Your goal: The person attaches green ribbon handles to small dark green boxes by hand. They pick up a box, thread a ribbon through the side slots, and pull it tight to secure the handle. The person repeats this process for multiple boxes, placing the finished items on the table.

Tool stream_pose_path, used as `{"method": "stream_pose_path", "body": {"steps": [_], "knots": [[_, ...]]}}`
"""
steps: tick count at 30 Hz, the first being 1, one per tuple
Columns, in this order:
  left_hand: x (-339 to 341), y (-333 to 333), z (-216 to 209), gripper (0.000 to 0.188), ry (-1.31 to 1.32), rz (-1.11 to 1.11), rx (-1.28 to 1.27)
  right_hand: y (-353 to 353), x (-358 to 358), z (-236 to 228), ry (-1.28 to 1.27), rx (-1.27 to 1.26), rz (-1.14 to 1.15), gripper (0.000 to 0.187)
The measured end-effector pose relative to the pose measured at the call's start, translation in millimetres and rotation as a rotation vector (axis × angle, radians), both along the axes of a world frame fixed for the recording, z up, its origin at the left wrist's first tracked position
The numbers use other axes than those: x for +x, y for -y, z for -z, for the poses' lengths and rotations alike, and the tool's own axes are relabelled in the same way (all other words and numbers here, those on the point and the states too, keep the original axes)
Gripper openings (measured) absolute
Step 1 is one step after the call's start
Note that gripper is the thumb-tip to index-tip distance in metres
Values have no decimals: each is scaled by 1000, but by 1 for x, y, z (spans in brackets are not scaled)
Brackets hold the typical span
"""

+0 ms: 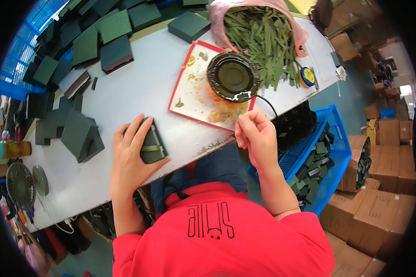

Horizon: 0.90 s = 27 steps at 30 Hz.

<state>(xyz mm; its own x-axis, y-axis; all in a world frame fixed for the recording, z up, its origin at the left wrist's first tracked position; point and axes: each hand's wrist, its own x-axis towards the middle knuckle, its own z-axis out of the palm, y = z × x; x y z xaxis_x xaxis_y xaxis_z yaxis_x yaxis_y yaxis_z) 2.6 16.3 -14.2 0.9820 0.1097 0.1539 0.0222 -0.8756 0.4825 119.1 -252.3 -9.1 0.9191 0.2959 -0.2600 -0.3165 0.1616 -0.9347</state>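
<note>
My left hand (132, 147) is wrapped round a small dark green box (153, 143) near the table's front edge. A pale green strip lies across the side of the box that faces me. My right hand (258, 134) is raised over the front edge, thumb and fingers pinched together. Whatever is between those fingertips is too small to make out. Just beyond this hand is a round black pot (233, 76) with dark, glossy liquid in it. It stands on a red-rimmed white board (182, 94) smeared with amber drips.
A pink plastic bag (298, 32) spills many green strips (263, 46) at the back. Green boxes (85, 46) crowd the left and far left. Right of the pot sits a blue-and-yellow tin (306, 77). A blue crate (339, 143) of small green pieces stands right, beside cardboard cartons (372, 212).
</note>
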Motion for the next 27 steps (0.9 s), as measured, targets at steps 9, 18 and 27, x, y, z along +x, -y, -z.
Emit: {"method": "stream_pose_path", "body": {"steps": [9,18,27], "knots": [[11,10,-13,104,143,339,-395,-27,-34,-13,-206,-121,-605,18],[13,10,-12,111,132,393,-341,-35,-40,-13,-220,-165,-700,21],[12,11,-14,101,145,403,-358,-37,-41,-5,-79,-306,-723,21]]}}
